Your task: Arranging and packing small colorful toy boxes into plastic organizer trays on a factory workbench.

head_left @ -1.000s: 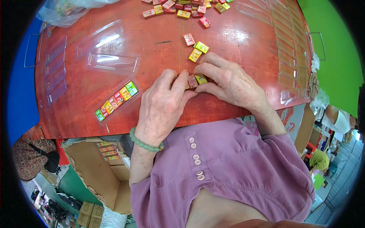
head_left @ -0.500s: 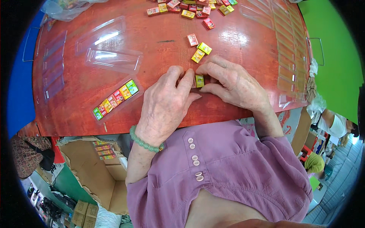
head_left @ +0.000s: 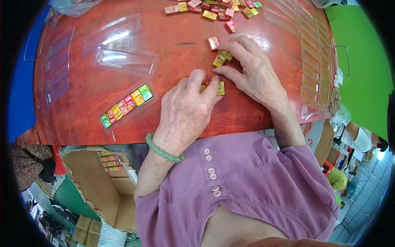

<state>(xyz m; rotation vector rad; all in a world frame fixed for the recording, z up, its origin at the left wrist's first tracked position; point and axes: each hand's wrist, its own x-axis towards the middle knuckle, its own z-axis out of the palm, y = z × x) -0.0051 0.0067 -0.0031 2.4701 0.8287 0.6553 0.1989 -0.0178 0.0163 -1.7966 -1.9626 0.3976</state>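
Note:
A short row of small boxes lies on the red table, partly covered by the fingers of my left hand. At the right end of that row a yellow-green box shows beside my fingertips. My left fingers are closed around the row, holding it against the tabletop. My right hand is farther out, thumb and fingers apart around two loose yellow boxes, one partly hidden by its fingers. Just beyond lies a pinkish-red box. A filled clear plastic tray, with a row of colourful boxes inside, rests to the left.
Clear plastic trays lie at the left, with more along the right edge. A heap of small boxes sits at the far side. Below the table's near edge stands an open cardboard carton with packed trays inside.
My right hand has left the row of boxes and moved away from me to the loose yellow boxes. My left hand stays at the row, shifted slightly right.

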